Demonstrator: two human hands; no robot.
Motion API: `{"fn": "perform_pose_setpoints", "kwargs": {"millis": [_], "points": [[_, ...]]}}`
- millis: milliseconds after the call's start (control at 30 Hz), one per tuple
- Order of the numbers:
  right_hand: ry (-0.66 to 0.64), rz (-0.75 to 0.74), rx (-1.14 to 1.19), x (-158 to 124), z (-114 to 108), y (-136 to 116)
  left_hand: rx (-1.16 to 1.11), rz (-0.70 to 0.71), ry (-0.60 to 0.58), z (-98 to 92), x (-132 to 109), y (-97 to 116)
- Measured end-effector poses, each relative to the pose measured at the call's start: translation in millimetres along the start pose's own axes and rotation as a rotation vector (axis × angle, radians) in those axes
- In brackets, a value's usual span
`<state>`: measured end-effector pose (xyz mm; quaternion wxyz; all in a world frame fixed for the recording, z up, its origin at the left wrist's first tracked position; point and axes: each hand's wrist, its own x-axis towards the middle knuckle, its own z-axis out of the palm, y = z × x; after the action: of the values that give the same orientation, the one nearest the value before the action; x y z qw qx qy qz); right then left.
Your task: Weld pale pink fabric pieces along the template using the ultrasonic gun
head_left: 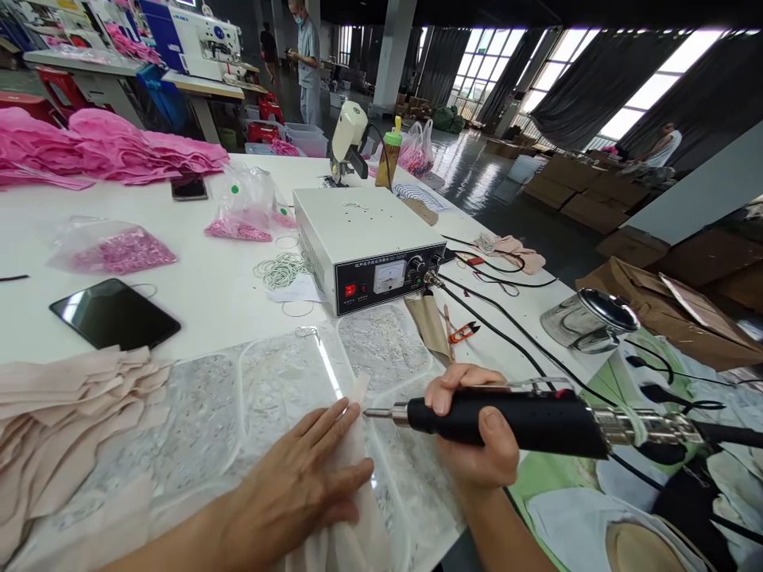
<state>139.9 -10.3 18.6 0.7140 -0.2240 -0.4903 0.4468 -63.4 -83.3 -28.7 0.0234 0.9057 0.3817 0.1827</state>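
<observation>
My right hand (477,429) is wrapped round a black handheld tool (513,419) with a thin metal tip pointing left. The tip is close to the edge of a pale beige fabric strip (361,485); whether they touch cannot be told. My left hand (310,465) lies flat on the strip, fingers stretched toward the tip. Beneath is a clear, patterned mat (203,409). A pile of beige strips (71,421) lies at the left. A cable runs from the tool's back end at the right.
A white control box (369,230) stands behind my hands, with black cables to its right. A phone (115,314), bags of pink pieces (122,248) and pink fabric (107,147) are at the left. A metal cup (587,318) stands at the right edge. People are in the background.
</observation>
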Motion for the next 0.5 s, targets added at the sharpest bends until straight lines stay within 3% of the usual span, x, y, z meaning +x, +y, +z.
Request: {"fn": "perform_pose_setpoints", "kwargs": {"millis": [500], "points": [[-0.021,0.022,-0.037,-3.1,2.6,3.4,-0.006,-0.024,0.028,5.6,-1.9,0.6]]}}
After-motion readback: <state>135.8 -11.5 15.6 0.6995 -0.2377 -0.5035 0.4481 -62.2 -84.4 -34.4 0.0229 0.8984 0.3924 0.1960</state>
